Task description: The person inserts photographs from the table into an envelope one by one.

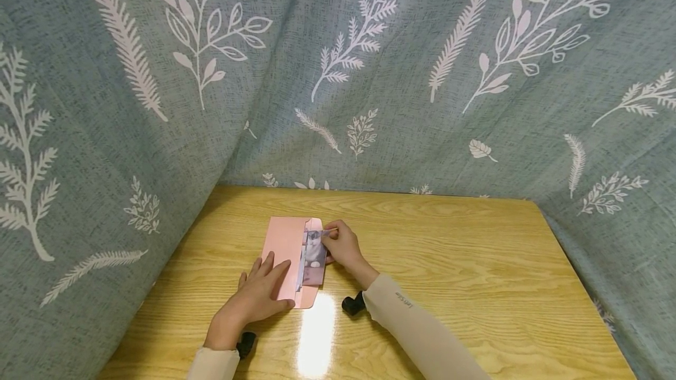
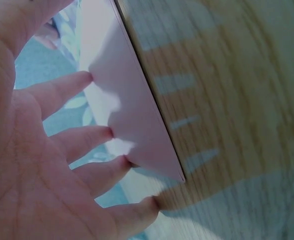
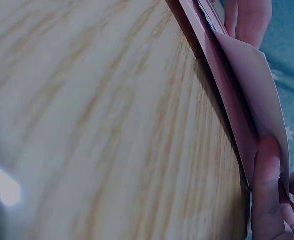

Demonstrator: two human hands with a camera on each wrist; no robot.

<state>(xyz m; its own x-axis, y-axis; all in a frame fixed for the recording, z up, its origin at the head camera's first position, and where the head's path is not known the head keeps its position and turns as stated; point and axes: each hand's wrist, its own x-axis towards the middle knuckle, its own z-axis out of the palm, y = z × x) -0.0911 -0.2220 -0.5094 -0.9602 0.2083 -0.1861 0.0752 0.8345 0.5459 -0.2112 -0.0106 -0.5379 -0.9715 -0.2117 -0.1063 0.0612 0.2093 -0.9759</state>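
A pink envelope (image 1: 282, 233) lies on the wooden table, its flap side facing right. Partly out of its right-hand opening is a picture card (image 1: 314, 274) with a pale figure on a purplish ground. My left hand (image 1: 259, 298) rests on the envelope with fingers spread; in the left wrist view, fingertips (image 2: 102, 132) touch the envelope's surface and one reaches the table beside it. My right hand (image 1: 345, 248) pinches the card's upper right edge between thumb and fingers. The right wrist view shows the card's pale back (image 3: 254, 85) lifted at an angle over the envelope flap (image 3: 232, 122).
The wooden table (image 1: 449, 263) extends to the right. Patterned blue-green fabric (image 1: 401, 133) hangs along its back and sides. Small black devices sit at the left wrist (image 1: 246, 345) and right wrist (image 1: 352, 305). Glare (image 1: 315, 339) brightens the tabletop in front of the envelope.
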